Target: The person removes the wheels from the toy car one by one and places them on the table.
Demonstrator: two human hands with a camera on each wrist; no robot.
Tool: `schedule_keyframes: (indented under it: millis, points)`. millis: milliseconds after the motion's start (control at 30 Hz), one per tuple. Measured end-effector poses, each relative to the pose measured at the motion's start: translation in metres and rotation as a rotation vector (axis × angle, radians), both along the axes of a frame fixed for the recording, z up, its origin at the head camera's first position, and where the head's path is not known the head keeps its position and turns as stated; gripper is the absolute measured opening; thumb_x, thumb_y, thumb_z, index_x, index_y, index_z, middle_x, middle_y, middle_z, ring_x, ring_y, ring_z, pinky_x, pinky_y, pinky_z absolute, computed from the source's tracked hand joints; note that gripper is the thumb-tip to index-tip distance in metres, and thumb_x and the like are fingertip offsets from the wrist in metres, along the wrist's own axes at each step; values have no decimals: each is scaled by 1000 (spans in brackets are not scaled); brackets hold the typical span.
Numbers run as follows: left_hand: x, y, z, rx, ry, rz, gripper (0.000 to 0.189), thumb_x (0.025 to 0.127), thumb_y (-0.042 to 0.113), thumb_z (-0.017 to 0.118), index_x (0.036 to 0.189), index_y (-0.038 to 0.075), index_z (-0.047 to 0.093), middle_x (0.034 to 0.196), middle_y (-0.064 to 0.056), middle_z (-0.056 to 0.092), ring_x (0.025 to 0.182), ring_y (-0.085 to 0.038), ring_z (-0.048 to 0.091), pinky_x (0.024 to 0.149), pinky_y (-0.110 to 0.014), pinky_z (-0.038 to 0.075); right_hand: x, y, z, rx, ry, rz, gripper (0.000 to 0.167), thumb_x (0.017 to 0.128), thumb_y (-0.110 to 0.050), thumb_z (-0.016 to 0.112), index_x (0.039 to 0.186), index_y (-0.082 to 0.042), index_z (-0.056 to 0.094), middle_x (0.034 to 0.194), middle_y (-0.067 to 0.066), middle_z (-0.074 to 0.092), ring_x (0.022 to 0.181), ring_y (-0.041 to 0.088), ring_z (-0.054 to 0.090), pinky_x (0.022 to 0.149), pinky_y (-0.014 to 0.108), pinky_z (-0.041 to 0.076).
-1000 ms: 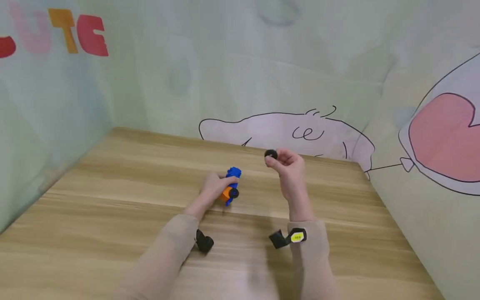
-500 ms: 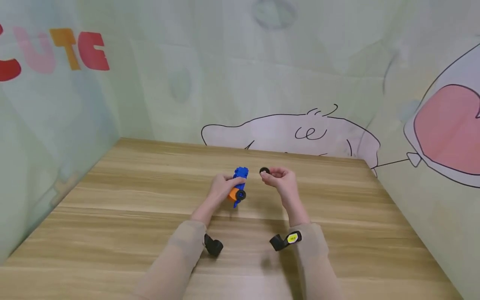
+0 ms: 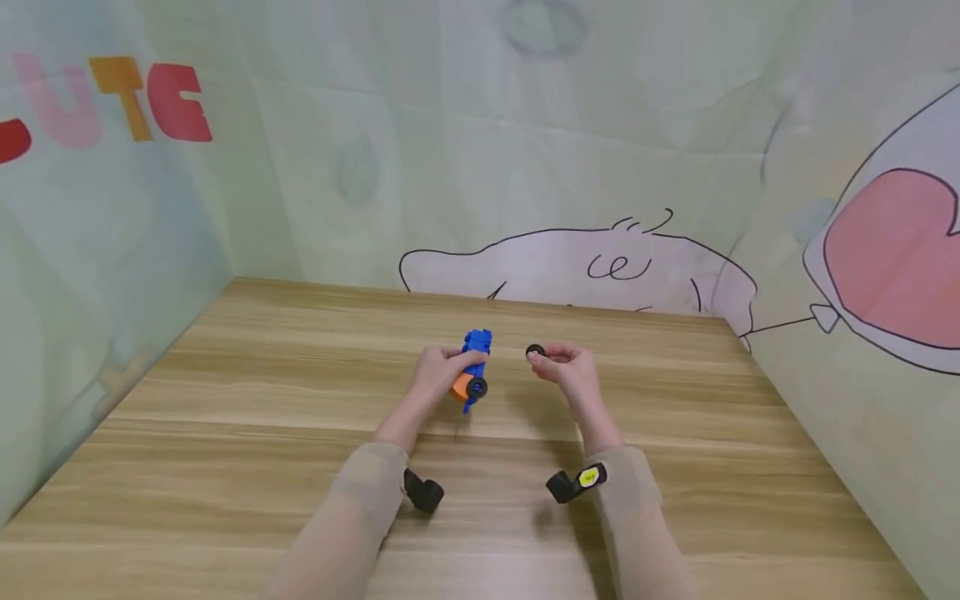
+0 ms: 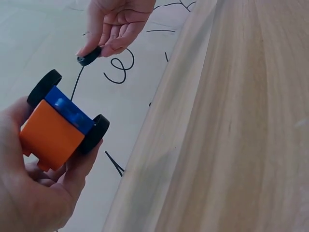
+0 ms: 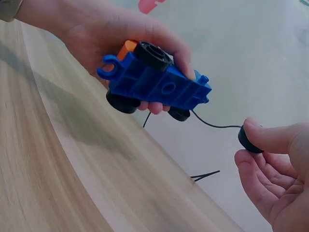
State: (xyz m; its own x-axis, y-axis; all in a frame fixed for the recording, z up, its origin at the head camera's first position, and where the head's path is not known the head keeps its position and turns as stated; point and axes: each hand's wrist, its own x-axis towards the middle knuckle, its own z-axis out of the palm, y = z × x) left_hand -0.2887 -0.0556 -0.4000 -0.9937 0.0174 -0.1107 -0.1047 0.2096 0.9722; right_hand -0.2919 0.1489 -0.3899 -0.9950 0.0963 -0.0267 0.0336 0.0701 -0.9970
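On the left, we hold a blue-and-orange toy car [image 5: 152, 86] raised above the worktop [image 3: 480, 525], the left hand [image 3: 438, 372] closed round its sides. To its right, near but apart, the right hand [image 3: 573, 372] pinches a loose black wheel [image 5: 245, 141] between thumb and fingers.

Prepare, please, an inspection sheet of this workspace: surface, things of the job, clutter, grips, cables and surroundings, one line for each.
Surface: wood-grain tabletop, with shadows falling on it.
Job's things: blue-and-orange toy vehicle, three black wheels visible on it; one loose wheel, apart from it.
Clutter: nothing seen.
Grips: left grip holds the toy vehicle; right grip pinches the loose wheel between thumb and fingers.
Cables: nothing seen.
Surroundings: pale backdrop with coloured letters and a balloon drawing; black devices at both beige sleeve cuffs.
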Motion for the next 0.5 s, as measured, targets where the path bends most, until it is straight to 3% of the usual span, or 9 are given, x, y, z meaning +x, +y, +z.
schedule_keyframes:
  millis: [233,500]
  points:
    - [-1,-1,0,11,14,-5,47,86,37,67,109,-4,69,96,-17,72,68,-10,63,60,-18,52,-2,8,-6,-19,-19,-17,21,84,1,72,99,11,62,68,-7,65,64,2,64,64,15,54]
    - [0,1,-1,-3,16,-9,44,86,37,67,102,-4,70,92,-16,72,67,-10,61,58,-18,50,-4,20,-16,94,-50,-29,26,86,2,65,107,17,62,76,0,68,62,1,62,62,12,52]
